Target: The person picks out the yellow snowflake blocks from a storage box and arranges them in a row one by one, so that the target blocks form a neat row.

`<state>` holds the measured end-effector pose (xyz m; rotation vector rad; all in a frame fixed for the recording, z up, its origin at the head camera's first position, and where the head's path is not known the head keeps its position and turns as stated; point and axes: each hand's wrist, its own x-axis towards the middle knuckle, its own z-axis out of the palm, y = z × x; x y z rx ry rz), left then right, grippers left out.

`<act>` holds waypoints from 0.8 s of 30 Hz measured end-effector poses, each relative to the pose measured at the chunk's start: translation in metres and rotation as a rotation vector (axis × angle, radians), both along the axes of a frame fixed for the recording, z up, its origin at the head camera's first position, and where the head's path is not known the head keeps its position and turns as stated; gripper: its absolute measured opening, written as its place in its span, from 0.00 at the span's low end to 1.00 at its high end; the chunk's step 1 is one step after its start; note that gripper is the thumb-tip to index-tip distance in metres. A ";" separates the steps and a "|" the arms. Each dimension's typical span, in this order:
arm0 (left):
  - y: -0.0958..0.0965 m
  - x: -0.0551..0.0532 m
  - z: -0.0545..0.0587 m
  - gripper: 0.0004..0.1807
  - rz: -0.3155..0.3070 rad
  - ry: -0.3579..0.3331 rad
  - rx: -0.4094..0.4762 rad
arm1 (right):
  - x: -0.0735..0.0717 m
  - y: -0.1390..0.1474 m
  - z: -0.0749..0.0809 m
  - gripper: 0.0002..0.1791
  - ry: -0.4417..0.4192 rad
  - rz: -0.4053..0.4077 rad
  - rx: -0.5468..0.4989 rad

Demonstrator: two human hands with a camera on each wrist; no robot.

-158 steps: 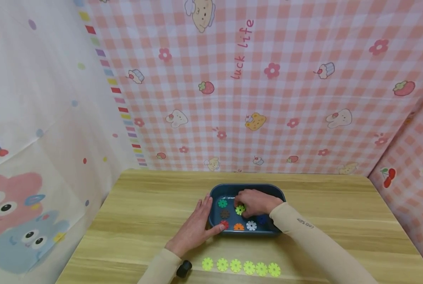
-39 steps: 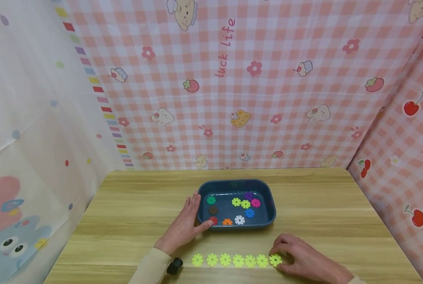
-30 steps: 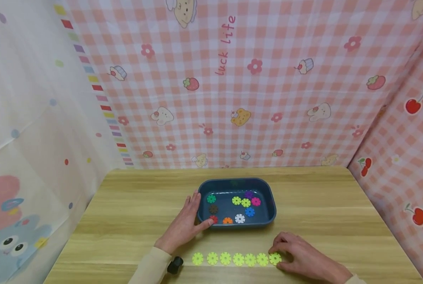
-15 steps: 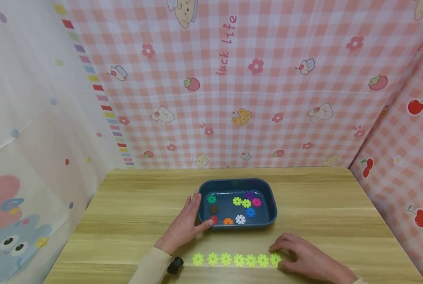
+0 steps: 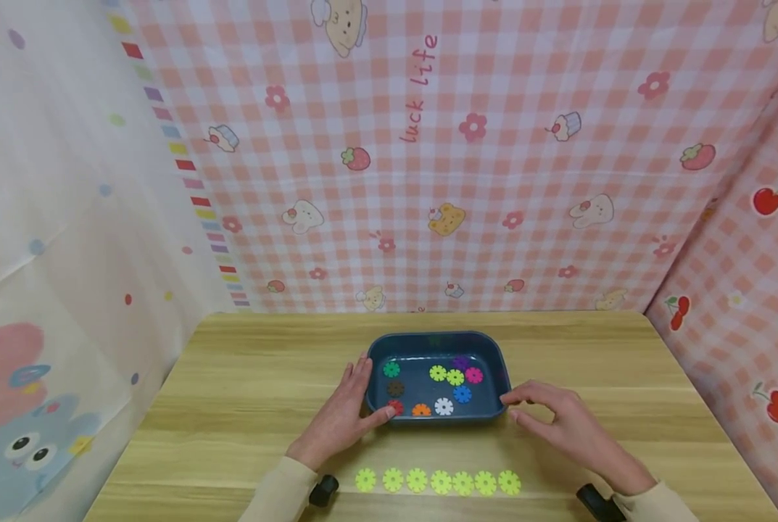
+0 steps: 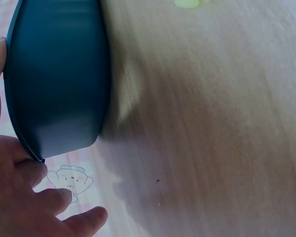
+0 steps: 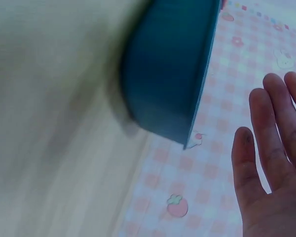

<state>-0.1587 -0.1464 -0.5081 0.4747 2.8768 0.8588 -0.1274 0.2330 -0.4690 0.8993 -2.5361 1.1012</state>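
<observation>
A dark blue tray (image 5: 437, 420) stands on the wooden table with several notched plastic discs inside. Among them are two yellow-green discs (image 5: 455, 377), a white disc (image 5: 444, 407), a blue disc (image 5: 462, 394) and a red disc (image 5: 396, 407). My left hand (image 5: 336, 420) rests against the tray's left end, its thumb over the front left corner. In front of the tray lies a straight row of several yellow-green discs (image 5: 441, 482). My right hand (image 5: 571, 424) is beside the tray's right end, holding nothing. Its fingers look extended in the right wrist view (image 7: 281, 158).
The wooden table (image 5: 251, 362) reaches back to a pink checked cloth (image 5: 389, 181). Patterned cloths also hang at the left and right. Black bands (image 5: 324, 491) show at both wrists.
Earlier my right hand reached into the tray, then set a yellow-green disc at the row's right end. It has let go and moved back up beside the tray. My left hand stays put.
</observation>
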 end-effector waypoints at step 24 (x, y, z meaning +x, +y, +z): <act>0.000 0.001 0.002 0.54 0.014 -0.016 0.019 | -0.067 -0.071 0.005 0.19 -0.401 0.051 0.029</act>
